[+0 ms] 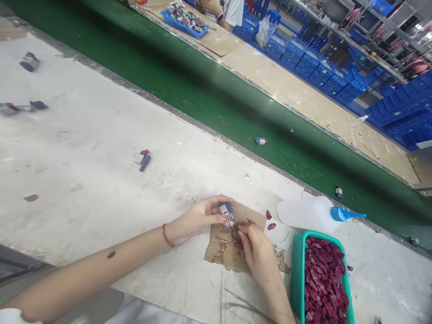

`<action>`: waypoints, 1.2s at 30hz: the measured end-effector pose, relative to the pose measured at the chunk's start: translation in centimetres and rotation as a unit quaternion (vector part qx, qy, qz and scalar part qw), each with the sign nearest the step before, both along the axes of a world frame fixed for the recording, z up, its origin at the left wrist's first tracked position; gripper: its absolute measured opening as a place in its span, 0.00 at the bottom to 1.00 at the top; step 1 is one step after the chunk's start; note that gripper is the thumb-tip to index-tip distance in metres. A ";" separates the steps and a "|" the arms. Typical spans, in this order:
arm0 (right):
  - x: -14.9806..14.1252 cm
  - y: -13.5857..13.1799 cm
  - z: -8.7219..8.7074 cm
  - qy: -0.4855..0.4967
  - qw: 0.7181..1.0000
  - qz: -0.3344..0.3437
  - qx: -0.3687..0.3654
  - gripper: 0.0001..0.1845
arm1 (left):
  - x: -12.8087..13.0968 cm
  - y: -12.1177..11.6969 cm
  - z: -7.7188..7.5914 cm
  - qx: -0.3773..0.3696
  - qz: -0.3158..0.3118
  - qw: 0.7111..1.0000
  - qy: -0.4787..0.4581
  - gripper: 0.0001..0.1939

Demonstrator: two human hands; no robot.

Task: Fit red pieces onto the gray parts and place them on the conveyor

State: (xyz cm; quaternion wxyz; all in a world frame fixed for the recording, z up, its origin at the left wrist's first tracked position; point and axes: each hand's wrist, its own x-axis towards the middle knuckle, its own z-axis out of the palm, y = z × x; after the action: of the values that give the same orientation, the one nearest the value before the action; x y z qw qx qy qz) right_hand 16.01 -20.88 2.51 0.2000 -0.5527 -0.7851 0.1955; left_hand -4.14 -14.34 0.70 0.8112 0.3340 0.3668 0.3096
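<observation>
My left hand (205, 216) grips a small grey-and-white plastic piece (225, 208) between thumb and fingers, above a glue-stained piece of cardboard (216, 252). Close by on the right, my right hand (258, 247) has thumb and forefinger pinched low over the cardboard. What is in that pinch is too small and covered to make out. Dark red bits (239, 244) lie on the cardboard beside those fingers. Two more dark red pieces (272, 226) rest just past its right edge.
A green basket (299, 270) full of dark red pieces stands at right. Behind it lies a white bottle (303, 213) with a blue nozzle. A green conveyor belt (216, 110) carries small assembled pieces. Across it, a person sits near a blue tray (199, 33) of parts.
</observation>
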 end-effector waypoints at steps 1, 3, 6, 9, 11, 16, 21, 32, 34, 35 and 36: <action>0.1 0.0 0.0 -0.011 1.000 0.002 0.005 0.19 | -0.1 0.0 0.1 -0.015 -0.009 1.000 -0.005 0.26; 0.3 -0.1 0.2 -0.030 1.000 0.002 0.006 0.20 | -0.1 0.0 0.3 -0.031 -0.025 0.999 -0.007 0.26; 0.4 -0.3 0.6 -0.038 0.999 0.004 -0.016 0.18 | -0.2 0.1 0.5 -0.007 -0.043 0.999 0.015 0.25; 0.2 -0.3 0.7 -0.029 0.999 0.014 -0.034 0.18 | -0.1 0.1 0.5 0.057 -0.069 0.995 0.042 0.18; 0.0 -0.3 0.5 -0.025 0.999 0.020 -0.023 0.18 | -0.1 -0.1 0.5 0.103 -0.090 0.989 0.062 0.21; 0.3 -0.3 -0.2 -0.040 0.999 0.002 0.013 0.18 | -0.2 -0.8 0.8 0.238 -0.096 0.956 0.140 0.21; 0.4 -0.5 0.3 0.006 0.999 0.003 -0.052 0.16 | -0.1 -1.2 0.7 0.316 -0.122 0.925 0.172 0.15; 0.1 -0.7 0.3 0.345 0.907 -0.196 -0.139 0.18 | 0.0 -1.7 -1.0 0.474 -0.140 0.840 0.224 0.26; -0.2 -0.8 0.2 0.374 0.895 -0.206 -0.132 0.18 | 0.0 -1.7 -0.9 0.479 -0.151 0.834 0.229 0.26; -0.4 -0.8 0.2 0.383 0.891 -0.206 -0.128 0.18 | 0.0 -1.7 -0.9 0.481 -0.155 0.832 0.229 0.25; -0.6 -0.8 0.2 0.389 0.890 -0.205 -0.124 0.17 | 0.0 -1.7 -0.9 0.483 -0.158 0.830 0.228 0.25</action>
State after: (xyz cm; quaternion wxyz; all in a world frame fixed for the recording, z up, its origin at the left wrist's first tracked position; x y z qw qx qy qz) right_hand 15.42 -21.67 2.71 0.4547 -0.6010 -0.4833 0.4455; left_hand -4.16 -16.07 -0.16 0.4778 0.7978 0.2871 0.2298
